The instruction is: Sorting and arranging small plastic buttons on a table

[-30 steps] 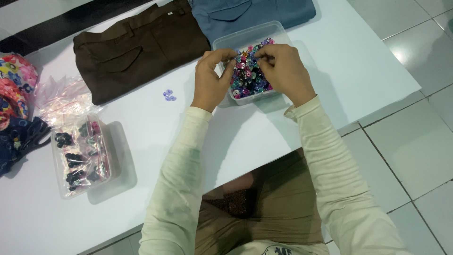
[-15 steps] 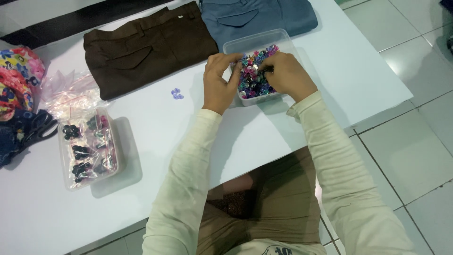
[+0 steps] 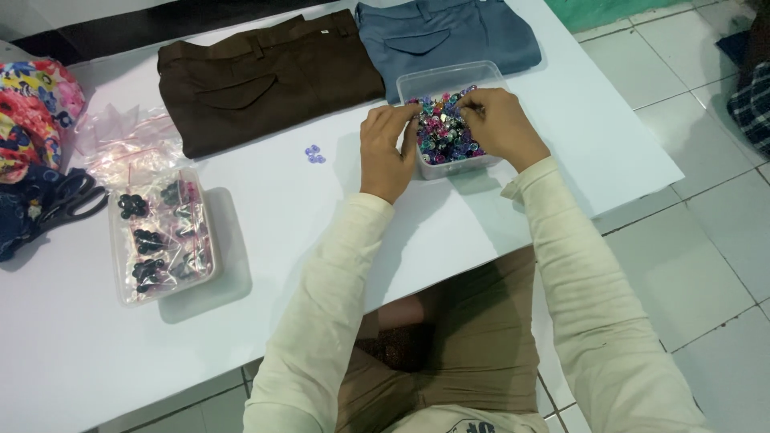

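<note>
Left hand (image 3: 387, 149) grip on near-left wall of clear box (image 3: 449, 79), fingers curled over rim. Right hand (image 3: 499, 124) inside box, grip pinched among colourful beads (image 3: 443, 132); held piece too small to tell. Box on white desk (image 3: 305, 200), just before blue trousers (image 3: 449, 32). Brown trousers (image 3: 265, 76) left.

Left hand (image 3: 387, 152) and right hand (image 3: 499, 124), fingers curled
</note>
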